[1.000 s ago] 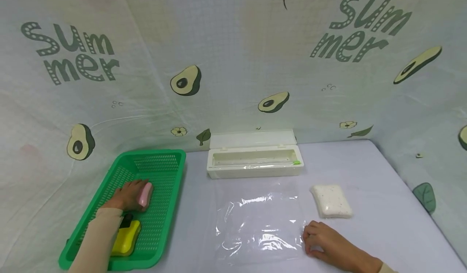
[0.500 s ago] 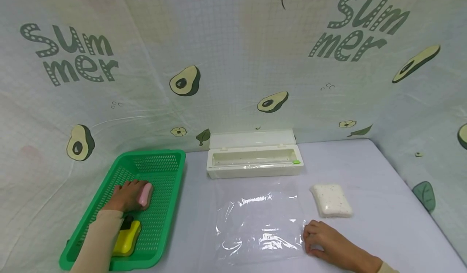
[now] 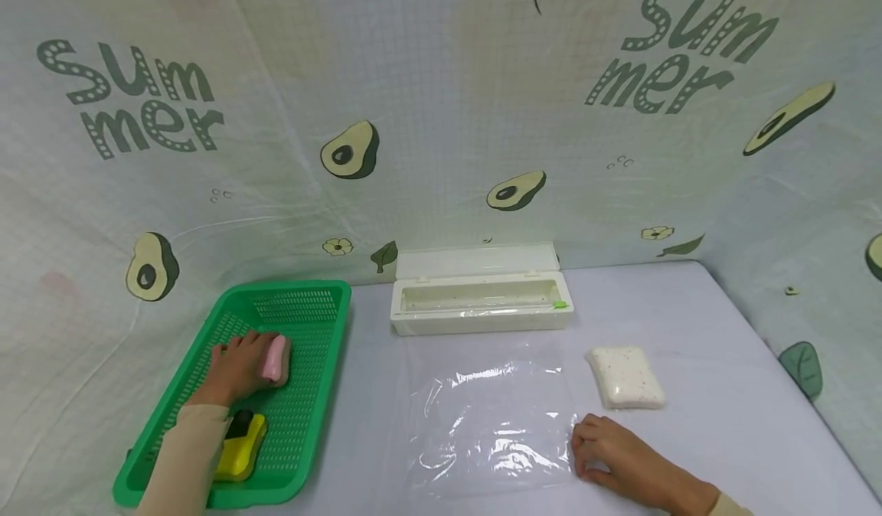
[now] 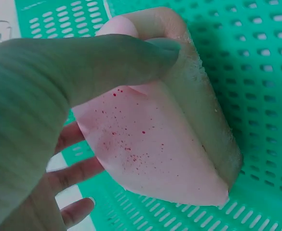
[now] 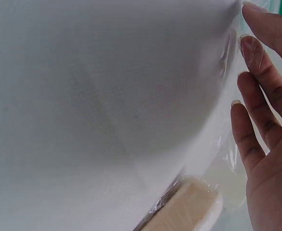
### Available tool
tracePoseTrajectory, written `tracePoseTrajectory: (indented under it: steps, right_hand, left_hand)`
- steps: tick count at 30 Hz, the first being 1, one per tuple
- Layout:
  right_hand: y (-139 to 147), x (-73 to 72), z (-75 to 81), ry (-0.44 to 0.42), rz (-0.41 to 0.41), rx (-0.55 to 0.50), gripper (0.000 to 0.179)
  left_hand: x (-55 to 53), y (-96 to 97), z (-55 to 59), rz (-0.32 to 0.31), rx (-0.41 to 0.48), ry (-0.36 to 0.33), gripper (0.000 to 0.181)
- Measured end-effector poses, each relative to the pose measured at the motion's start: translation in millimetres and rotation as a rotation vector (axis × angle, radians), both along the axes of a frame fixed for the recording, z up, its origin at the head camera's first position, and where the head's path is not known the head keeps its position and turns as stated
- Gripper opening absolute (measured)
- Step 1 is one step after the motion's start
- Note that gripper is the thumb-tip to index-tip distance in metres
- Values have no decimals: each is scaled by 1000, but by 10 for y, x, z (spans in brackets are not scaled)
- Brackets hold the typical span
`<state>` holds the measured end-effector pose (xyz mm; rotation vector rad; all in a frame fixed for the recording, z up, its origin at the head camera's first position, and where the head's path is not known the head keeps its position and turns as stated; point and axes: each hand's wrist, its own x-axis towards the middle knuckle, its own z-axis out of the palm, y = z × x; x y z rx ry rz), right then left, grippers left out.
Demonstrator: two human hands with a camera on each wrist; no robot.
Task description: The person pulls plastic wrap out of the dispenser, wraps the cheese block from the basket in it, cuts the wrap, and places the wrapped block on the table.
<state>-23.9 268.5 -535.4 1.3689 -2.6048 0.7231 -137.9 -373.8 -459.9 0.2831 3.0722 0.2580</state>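
Gripping pink block (image 3: 276, 361): left hand (image 3: 236, 370) | right hand (image 3: 623, 458) loosely curved at clear film (image 3: 482, 424), hold unclear | tugging could crease it

**Pink slab (image 3: 276, 360) gripped, clear film (image 3: 492, 416) spread flat**

At eight o'clock in the head view, the round-cornered, red-speckled slab, tan along one side, is held by the left hand (image 3: 236, 368) inside the green basket (image 3: 335, 355), its length pointed just past twelve. Between five and six, the glossy, wrinkled film is laid out, its edge nearest four touched by the right hand (image 3: 623, 458).
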Motion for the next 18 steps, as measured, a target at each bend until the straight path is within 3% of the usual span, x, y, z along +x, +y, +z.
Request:
tracePoseTrajectory:
  steps: [12,18]
  right_hand:
    - [-7,4,-15,64,6,-22,32]
    - [-3,6,-5,50,13,-23,30]
  left_hand:
    - [97,168,158,-5,48,114,67]
    - [147,263,248,-4,72,180,62]
